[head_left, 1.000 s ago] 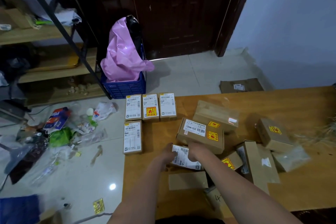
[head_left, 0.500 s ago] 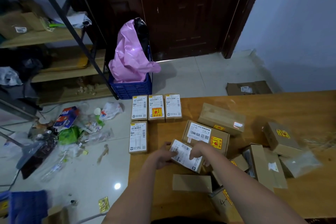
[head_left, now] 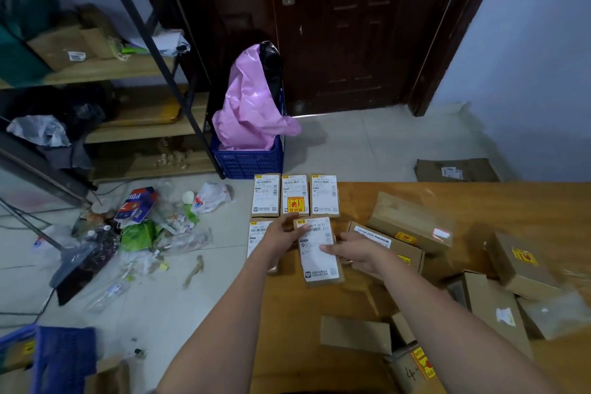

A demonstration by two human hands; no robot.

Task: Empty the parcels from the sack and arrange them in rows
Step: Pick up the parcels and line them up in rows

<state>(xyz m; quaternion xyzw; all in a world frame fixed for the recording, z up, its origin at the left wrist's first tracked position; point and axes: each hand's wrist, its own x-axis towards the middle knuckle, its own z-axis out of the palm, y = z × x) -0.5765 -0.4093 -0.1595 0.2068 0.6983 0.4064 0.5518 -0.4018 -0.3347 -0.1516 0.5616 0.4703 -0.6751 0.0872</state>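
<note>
Both hands hold a small brown parcel with a white label point(head_left: 318, 253) over the wooden table point(head_left: 479, 201). My left hand point(head_left: 283, 235) grips its upper left edge; my right hand point(head_left: 353, 251) pinches its right side. Behind it, three labelled parcels point(head_left: 295, 195) lie side by side in a row at the table's far left corner. Another labelled parcel point(head_left: 257, 233) lies under my left hand, starting a second row. A larger labelled box point(head_left: 399, 243) and several loose brown boxes point(head_left: 518, 262) lie scattered to the right.
A blue crate point(head_left: 248, 160) with a pink bag point(head_left: 252, 102) stands on the floor beyond the table. Litter point(head_left: 144, 227) covers the floor at left by wooden shelves point(head_left: 108, 70). A flat cardboard parcel point(head_left: 457, 169) lies by the wall. A blue basket point(head_left: 64, 358) sits at bottom left.
Both hands lifted the small labelled parcel from the pile and carried it forward and left, turning it upright beside the second-row parcel.
</note>
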